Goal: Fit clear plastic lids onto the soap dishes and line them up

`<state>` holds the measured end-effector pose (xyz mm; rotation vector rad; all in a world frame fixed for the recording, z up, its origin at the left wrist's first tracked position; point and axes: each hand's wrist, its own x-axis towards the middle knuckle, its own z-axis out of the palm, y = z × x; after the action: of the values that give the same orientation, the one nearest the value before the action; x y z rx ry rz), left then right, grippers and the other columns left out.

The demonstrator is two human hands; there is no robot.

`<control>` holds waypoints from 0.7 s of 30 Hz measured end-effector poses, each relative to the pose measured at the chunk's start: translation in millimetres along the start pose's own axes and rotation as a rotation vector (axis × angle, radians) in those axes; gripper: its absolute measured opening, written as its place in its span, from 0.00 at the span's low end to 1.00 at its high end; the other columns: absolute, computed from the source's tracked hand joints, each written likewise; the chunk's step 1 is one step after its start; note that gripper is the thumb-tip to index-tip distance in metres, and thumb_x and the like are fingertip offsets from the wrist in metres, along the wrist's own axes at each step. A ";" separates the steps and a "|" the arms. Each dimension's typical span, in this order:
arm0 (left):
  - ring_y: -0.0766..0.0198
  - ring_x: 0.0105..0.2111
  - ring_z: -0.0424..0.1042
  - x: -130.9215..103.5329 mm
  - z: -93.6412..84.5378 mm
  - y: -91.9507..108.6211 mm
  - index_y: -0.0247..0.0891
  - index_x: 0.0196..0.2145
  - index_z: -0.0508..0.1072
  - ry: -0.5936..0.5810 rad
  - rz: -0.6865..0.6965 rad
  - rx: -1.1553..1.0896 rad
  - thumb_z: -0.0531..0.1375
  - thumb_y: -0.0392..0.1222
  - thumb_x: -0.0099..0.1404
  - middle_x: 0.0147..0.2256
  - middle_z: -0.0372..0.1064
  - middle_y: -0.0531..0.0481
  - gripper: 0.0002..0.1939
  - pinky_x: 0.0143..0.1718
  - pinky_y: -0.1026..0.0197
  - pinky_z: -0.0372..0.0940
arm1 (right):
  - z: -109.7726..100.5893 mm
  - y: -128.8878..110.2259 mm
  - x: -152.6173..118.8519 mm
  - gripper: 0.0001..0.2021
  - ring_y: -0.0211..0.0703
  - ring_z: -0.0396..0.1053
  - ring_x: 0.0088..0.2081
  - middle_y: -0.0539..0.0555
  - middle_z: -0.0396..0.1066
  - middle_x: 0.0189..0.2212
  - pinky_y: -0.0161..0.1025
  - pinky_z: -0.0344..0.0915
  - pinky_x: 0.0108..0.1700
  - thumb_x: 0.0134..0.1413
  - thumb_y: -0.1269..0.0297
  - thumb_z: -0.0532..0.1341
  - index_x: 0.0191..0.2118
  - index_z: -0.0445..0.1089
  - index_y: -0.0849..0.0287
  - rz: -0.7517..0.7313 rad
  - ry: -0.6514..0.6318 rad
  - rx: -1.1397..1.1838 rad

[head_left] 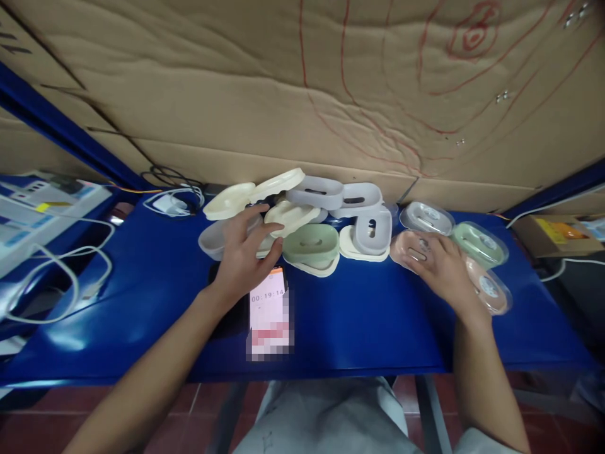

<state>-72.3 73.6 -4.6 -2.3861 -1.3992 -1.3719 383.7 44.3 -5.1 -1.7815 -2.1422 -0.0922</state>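
My left hand (248, 249) hovers with fingers spread over the left part of a pile of oval dishes, beside a cream dish (293, 216); it holds nothing that I can see. A grey dish (211, 239) is partly behind it. Over on the right, my right hand (439, 261) lies on a wrapped pink dish (405, 246), fingers over its top. Between the hands are a green dish (311, 243) on a cream piece and a grey dish (373, 232) on another cream piece.
A lit phone (268, 309) lies on the blue table (359, 328). Wrapped grey (426, 218), green (478, 244) and pink (489, 290) dishes surround my right hand. White cables (61, 271) are at left, a small carton (558, 238) at right, and cardboard (212, 94) stands behind.
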 end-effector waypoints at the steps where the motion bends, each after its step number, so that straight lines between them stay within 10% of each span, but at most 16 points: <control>1: 0.39 0.63 0.71 0.1 0.3 0.5 0.47 0.51 0.80 0.004 0.008 0.000 0.67 0.45 0.70 0.64 0.70 0.41 0.12 0.65 0.33 0.66 | -3.5 0.0 0.1 0.32 0.69 0.70 0.65 0.65 0.72 0.64 0.71 0.66 0.66 0.68 0.42 0.64 0.71 0.67 0.50 0.005 -0.008 0.031; 15: 0.41 0.60 0.74 2.1 -6.8 3.3 0.50 0.47 0.82 -0.028 0.030 -0.007 0.68 0.43 0.68 0.61 0.74 0.45 0.10 0.62 0.35 0.67 | -9.5 -5.2 6.9 0.21 0.64 0.74 0.62 0.62 0.79 0.59 0.65 0.65 0.65 0.75 0.49 0.56 0.56 0.81 0.54 0.040 0.142 0.089; 21: 0.41 0.56 0.76 3.1 -7.5 7.0 0.48 0.46 0.82 -0.041 0.099 0.042 0.66 0.41 0.69 0.59 0.76 0.43 0.09 0.56 0.36 0.68 | -14.2 -33.1 -0.8 0.22 0.63 0.81 0.48 0.64 0.83 0.49 0.54 0.73 0.49 0.75 0.49 0.54 0.57 0.79 0.56 0.004 -0.071 -0.100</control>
<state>-71.6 68.3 4.7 -2.4338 -1.2867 -1.2646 355.2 32.9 13.6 -1.8713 -2.2192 -0.1396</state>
